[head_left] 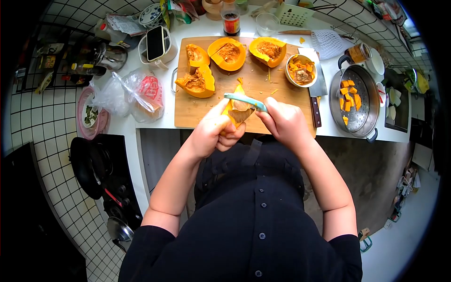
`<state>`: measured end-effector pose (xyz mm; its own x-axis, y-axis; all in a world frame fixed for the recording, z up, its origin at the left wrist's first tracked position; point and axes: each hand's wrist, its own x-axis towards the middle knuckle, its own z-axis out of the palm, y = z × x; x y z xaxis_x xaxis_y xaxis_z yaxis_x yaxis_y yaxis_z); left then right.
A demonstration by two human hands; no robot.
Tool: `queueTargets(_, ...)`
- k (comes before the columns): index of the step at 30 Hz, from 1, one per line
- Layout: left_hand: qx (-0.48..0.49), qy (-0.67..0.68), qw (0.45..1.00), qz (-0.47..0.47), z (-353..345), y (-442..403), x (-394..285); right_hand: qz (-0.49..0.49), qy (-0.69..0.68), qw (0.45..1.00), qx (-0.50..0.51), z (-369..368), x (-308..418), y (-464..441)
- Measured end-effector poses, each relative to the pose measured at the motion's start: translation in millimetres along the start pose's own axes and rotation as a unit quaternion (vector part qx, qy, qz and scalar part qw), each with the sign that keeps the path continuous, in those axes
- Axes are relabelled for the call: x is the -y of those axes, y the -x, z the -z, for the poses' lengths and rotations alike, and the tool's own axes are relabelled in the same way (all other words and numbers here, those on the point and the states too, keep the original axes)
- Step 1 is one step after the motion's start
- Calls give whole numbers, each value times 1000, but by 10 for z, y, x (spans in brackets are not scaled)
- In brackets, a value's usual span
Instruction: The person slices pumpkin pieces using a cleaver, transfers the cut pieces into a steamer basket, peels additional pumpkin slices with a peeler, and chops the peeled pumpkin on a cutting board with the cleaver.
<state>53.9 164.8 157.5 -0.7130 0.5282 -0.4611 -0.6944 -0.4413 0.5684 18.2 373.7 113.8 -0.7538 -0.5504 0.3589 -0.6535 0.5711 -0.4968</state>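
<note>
My left hand [217,129] is closed around a pumpkin piece [238,114], partly hidden by the fingers, above the front of a wooden cutting board [277,113]. In my right hand [285,121] is a peeler [246,100] with a light green-blue handle, lying across that piece. Peel hangs at the piece's upper end. Larger pumpkin chunks with stringy flesh, among them one chunk [228,54], rest at the back and left of the board. A white bowl [301,84] on the board's right holds pumpkin scraps, beside a cleaver [317,94].
A steamer pot [354,101] with cut pumpkin cubes stands at the right. Plastic bags [143,96] and a pink basket [82,113] are to the left. A phone [154,43] lies on a container behind them. A jar [230,22] stands behind the board.
</note>
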Motion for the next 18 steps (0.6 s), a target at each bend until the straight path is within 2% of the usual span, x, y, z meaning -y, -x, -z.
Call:
queueTargets(3,31,8,999,20,53,8,-9,-19,-15,999,47,79,14,-2)
queueTargets(10,56,13,997,51,82,28,-51,5,-8,998,61,180,-4,-54)
queueTargets(18,121,88,983,105,225,-19,-33,30,6,996,78,245,-84,-95)
